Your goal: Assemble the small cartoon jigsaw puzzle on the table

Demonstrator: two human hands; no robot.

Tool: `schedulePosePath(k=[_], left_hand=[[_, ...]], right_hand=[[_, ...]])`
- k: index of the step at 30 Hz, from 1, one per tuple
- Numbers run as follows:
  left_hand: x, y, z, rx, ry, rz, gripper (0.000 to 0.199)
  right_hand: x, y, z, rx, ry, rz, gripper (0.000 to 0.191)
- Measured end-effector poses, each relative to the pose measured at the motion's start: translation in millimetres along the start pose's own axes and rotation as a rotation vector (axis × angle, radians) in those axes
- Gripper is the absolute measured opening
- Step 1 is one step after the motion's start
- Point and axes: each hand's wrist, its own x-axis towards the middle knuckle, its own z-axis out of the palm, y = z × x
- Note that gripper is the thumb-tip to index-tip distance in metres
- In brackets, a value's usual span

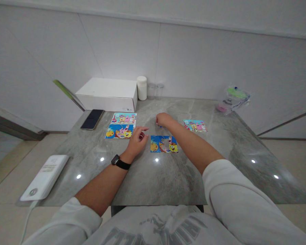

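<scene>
A blue cartoon jigsaw puzzle (155, 139) lies in front of me with a gap in its middle where the grey table shows through. My right hand (164, 119) reaches past it, fingers pinched at the tabletop around a small bluish puzzle piece (160, 126) that they mostly hide. To the left, my left hand (139, 139) rests with its fingers apart and holds nothing. It is beside a picture sheet (119, 131) whose blue lower half shows the same scene as the puzzle. Off to the right lies a second, light-blue cartoon puzzle (195, 125).
A dark phone (92, 119) and a white box (107, 93) are at the back left. Beside the box stand a white bottle (142, 88) and two clear glasses (155, 91). A plastic bag (233, 99) sits back right, and a white corded device (45, 177) at front left.
</scene>
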Motion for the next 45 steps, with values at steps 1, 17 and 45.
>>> schedulePosePath(k=[1, 17, 45], left_hand=[[0, -2, 0.8, -0.016, -0.009, -0.004, 0.033], [0, -2, -0.5, 0.05, -0.039, -0.01, 0.029], [4, 31, 52.6, 0.262, -0.311, 0.373, 0.024]], right_hand=[[0, -2, -1, -0.021, -0.018, 0.069, 0.036], [-71, 26, -13, 0.68, 0.237, -0.054, 0.013], [-183, 30, 70, 1.194, 0.331, -0.045, 0.033]])
